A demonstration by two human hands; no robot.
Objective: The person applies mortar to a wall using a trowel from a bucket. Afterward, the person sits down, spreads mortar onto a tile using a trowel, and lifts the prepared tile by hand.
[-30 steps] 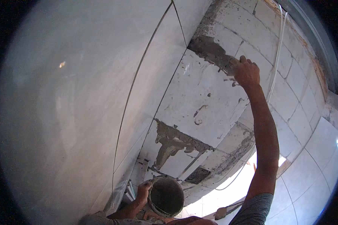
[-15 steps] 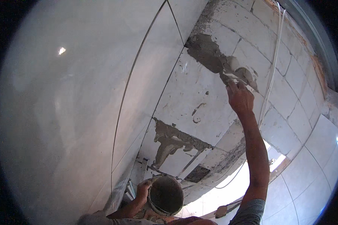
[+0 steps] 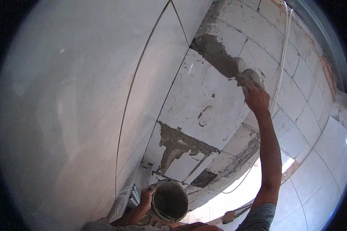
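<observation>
My right hand (image 3: 257, 99) reaches up to the wall, its fingers closed on a trowel (image 3: 241, 81) that is mostly hidden by the hand. Beside it, a band of wet grey mortar (image 3: 219, 57) runs along the upper edge of a large pale tile (image 3: 208, 96). A round smear of mortar (image 3: 252, 75) sits just above my knuckles. Low in view, my left hand (image 3: 146, 197) grips the rim of a round bucket (image 3: 169, 183), tilted so its dark grey inside shows.
More mortar (image 3: 177, 142) lies below the tile. Large smooth tiles (image 3: 84, 115) cover the left wall. White cables (image 3: 282, 65) hang down the bare block wall (image 3: 296, 84). A bright opening (image 3: 235, 192) lies at lower right, with a thin cable across it.
My right hand has moved a little right and down along the mortar band, and the trowel blade shows less. My left hand and the bucket stay in place.
</observation>
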